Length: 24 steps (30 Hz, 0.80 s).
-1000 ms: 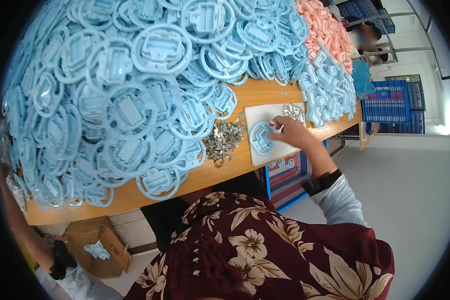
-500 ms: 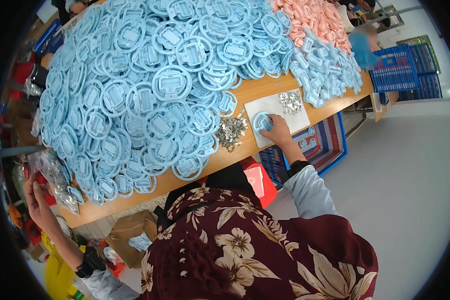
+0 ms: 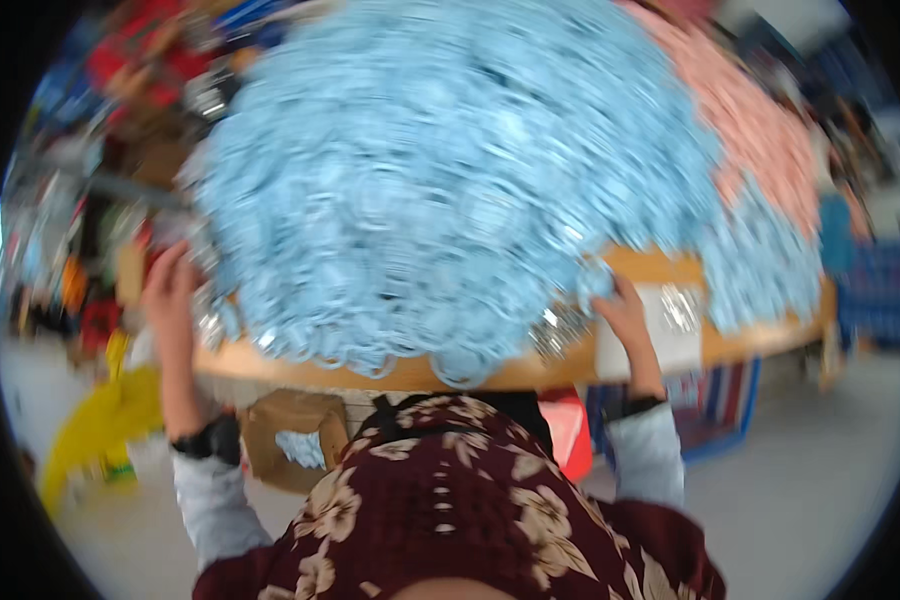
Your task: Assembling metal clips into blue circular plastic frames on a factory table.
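Motion blurs the whole view. My right hand (image 3: 627,318) is closed on a light blue round plastic piece (image 3: 596,281), held over the far left edge of a white board (image 3: 620,352). Beside it, left of the board, lies a heap of small silvery metal pieces (image 3: 558,328). At the table's left end my left hand (image 3: 171,295) is raised with its fingers stretched out and seemingly holding nothing. Next to it is a clear plastic bag of shiny pieces (image 3: 209,322), badly smeared. A huge pile of light blue round pieces (image 3: 420,200) fills the table between my hands.
Pink pieces (image 3: 760,120) and smaller light blue pieces (image 3: 760,260) are heaped at the right. More silvery bits (image 3: 681,310) lie on the board. Below the wooden table (image 3: 410,376) stand a cardboard box (image 3: 270,415), a red object (image 3: 567,432) and a blue crate (image 3: 735,420).
The whole view has turned and shifted. My right hand has moved the round piece from the board's middle left toward its far left edge, nearer the pile. My left hand remains by the bag.
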### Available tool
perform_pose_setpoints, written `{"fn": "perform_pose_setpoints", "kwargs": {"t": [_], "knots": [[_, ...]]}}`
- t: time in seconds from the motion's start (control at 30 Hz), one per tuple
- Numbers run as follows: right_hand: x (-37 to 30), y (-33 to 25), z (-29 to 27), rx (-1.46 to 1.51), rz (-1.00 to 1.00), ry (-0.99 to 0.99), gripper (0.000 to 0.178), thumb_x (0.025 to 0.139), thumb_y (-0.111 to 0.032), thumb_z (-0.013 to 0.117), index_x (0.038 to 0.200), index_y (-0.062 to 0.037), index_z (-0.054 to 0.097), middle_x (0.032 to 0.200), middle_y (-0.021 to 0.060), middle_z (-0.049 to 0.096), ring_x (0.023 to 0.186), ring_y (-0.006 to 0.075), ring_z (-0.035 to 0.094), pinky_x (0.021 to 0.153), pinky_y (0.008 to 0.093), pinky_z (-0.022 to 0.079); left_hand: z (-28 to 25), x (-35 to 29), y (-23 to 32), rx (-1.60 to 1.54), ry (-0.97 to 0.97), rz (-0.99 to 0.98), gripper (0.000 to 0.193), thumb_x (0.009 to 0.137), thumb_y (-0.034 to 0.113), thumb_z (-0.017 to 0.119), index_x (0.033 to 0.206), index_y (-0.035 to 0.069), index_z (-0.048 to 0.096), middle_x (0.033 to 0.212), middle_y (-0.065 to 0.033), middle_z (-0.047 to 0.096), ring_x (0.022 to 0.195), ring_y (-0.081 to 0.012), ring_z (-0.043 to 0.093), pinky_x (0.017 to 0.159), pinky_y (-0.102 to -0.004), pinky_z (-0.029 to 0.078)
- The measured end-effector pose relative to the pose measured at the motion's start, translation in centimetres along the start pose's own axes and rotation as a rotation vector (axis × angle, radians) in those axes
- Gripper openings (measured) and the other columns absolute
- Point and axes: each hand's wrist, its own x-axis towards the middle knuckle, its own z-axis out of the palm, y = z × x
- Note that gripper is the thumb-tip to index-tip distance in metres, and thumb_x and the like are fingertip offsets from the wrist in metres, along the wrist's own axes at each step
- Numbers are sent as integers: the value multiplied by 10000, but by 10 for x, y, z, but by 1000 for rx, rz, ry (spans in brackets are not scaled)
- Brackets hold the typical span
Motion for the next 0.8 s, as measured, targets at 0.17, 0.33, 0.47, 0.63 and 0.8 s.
{"fn": "perform_pose_setpoints", "kwargs": {"t": [0.17,0.33,0.47,0.63,0.8], "knots": [[5,31,14,-77,-103,43,710,740,-166,793,1334,58,475,1259,189,553,1162,292,534,1025,402,417,18,-17,25,-56,94,-101,231,958,84,594,1170,27,664,814,1,652,737,-67,593,696,-229,489],[3,-6,22,-213,-283,116,599,764,-171,774,1264,57,535,1100,171,564,1006,291,544,928,391,437,10,-39,8,-175,152,-281,224,963,103,591,1160,23,662,816,17,629,749,-58,588,701,-228,501],[-14,-7,-5,-262,-190,162,423,813,-149,723,1156,58,589,1108,185,571,957,279,566,823,392,473,18,-43,-19,-242,155,-340,236,935,95,621,1155,21,664,752,55,568,682,-43,522,634,-220,448],[-45,-11,-44,-375,-64,218,281,966,-204,581,991,60,676,840,172,658,731,268,610,696,380,495,40,-6,-63,-198,88,-308,244,881,103,678,1121,65,698,698,33,570,636,-53,528,590,-239,445],[-115,-78,-30,-601,166,277,397,993,-308,561,1022,64,696,919,233,710,796,319,667,753,415,526,71,74,-53,-361,-62,-181,259,878,161,702,1101,30,694,787,-66,693,664,-110,649,602,-285,519]]}}
